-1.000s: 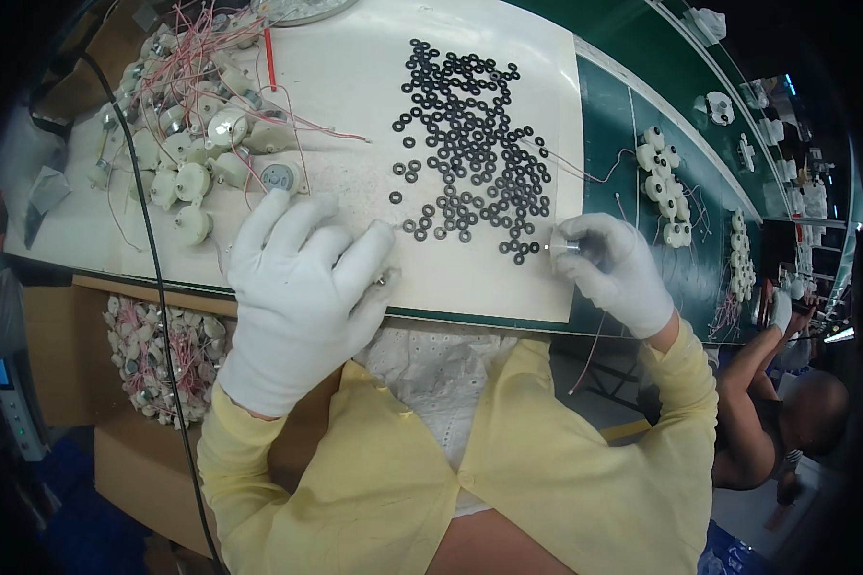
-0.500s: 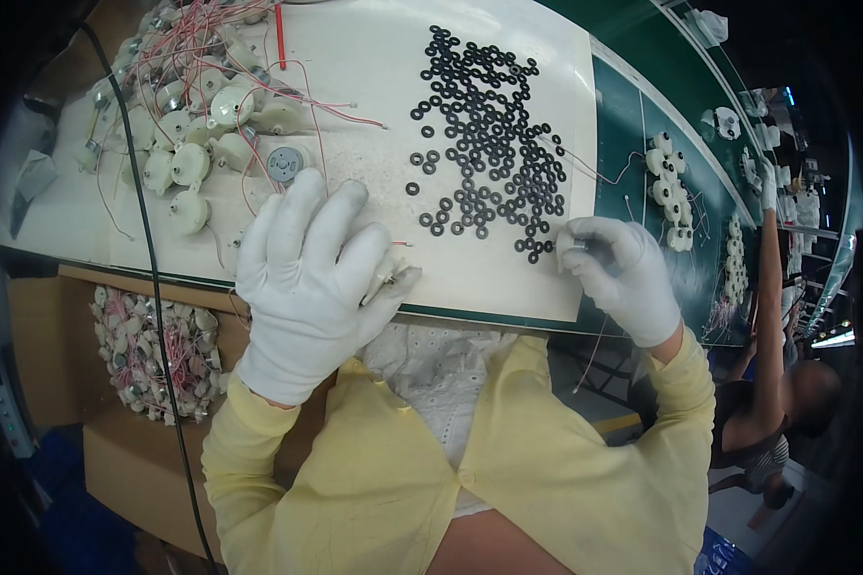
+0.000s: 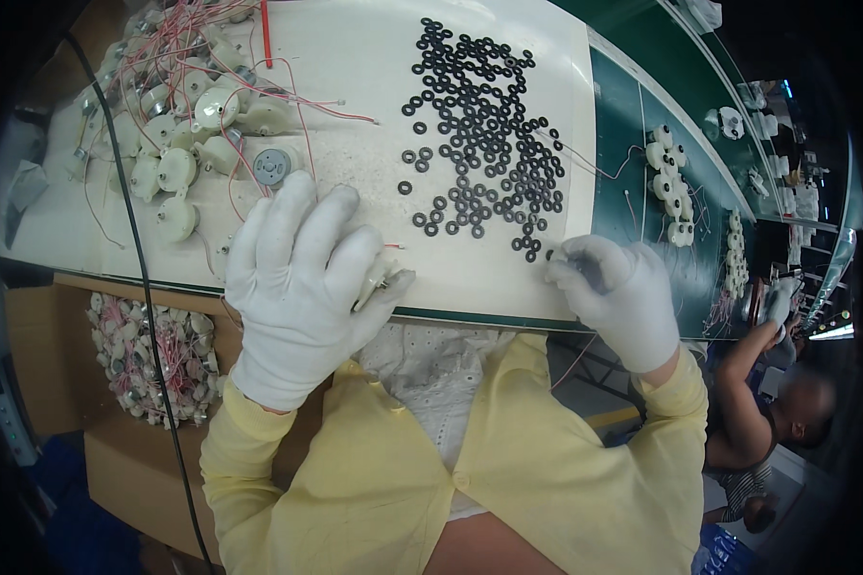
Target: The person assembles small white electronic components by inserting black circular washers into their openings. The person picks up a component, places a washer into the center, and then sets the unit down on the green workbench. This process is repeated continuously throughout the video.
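Cream sheeting covers the counter point(image 3: 355, 144), with a green conveyor belt point(image 3: 633, 134) beside it carrying more small white motors point(image 3: 666, 182). Left hand point(image 3: 302, 287), gloved, grips a small motor point(image 3: 379, 285) at the near edge; right hand point(image 3: 618, 292) pinches its fingers narrow beside scattered black rubber rings point(image 3: 479, 134). Wired motors point(image 3: 182, 125) are heaped far left.

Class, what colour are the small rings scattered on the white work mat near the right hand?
The small rings are black, clearest in the head view.
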`<state>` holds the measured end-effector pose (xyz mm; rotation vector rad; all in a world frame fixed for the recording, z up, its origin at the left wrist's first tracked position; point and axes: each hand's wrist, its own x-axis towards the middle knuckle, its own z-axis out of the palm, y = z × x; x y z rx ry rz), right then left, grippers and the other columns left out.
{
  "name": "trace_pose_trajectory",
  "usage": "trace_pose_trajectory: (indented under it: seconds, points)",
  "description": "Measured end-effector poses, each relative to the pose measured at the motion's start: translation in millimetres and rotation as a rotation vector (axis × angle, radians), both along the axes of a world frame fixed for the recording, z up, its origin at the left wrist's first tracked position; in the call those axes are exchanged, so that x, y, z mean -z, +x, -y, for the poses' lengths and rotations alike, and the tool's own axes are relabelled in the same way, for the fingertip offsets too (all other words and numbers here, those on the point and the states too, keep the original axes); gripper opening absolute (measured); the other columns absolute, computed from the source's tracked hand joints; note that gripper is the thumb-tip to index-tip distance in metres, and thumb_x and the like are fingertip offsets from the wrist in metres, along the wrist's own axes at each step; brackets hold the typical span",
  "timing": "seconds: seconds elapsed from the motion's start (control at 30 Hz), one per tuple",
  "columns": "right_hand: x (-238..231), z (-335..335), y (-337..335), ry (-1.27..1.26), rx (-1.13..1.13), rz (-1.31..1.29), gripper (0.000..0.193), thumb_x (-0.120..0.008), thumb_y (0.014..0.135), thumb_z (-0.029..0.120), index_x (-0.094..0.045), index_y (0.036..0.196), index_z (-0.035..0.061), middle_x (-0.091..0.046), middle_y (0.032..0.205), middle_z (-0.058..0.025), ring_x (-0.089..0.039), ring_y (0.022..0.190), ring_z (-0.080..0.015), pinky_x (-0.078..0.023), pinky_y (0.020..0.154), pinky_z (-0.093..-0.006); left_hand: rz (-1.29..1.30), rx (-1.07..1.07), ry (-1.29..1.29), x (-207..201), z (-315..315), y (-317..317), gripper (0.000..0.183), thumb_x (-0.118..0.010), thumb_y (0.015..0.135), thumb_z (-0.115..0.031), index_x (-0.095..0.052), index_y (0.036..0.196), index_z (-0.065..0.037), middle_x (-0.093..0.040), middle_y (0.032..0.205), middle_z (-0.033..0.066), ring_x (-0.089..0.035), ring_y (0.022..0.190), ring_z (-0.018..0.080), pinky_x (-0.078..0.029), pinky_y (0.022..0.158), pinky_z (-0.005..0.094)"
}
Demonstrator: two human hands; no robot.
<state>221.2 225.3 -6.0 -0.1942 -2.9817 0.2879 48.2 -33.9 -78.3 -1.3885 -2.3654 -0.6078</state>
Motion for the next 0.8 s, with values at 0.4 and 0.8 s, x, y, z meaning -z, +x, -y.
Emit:
trace_pose_trajectory:
  seconds: [0.4,0.8]
  points:
    - [-7.2,2.7,0.7,0.232,-0.115,0.149,0.021,-0.078,0.091,0.032,-0.069,0.098,0.0148,-0.062,0.066,-0.004,-0.057,0.051,-0.0249,-0.044,0.056,-0.0369,-0.008,0.022,0.0,-0.5,0.0,-2.0,0.042,-0.086,0.072,-0.03,-0.066,0.108,-0.021,-0.063,0.133,0.0046,-0.051,0.137,0.0369,-0.041,0.109,0.0498]
    - [10.0,-48.1,50.7,0.057,0.381,0.04,0.026,-0.07,0.096,0.018,-0.071,0.12,0.0082,-0.074,0.083,-0.0159,-0.072,0.071,-0.035,-0.056,0.064,-0.0423,-0.013,0.052,-0.018,-6.2,0.3,-2.6,0.036,-0.084,0.075,-0.027,-0.066,0.107,-0.019,-0.065,0.131,0.0065,-0.054,0.133,0.0391,-0.042,0.108,0.0507]
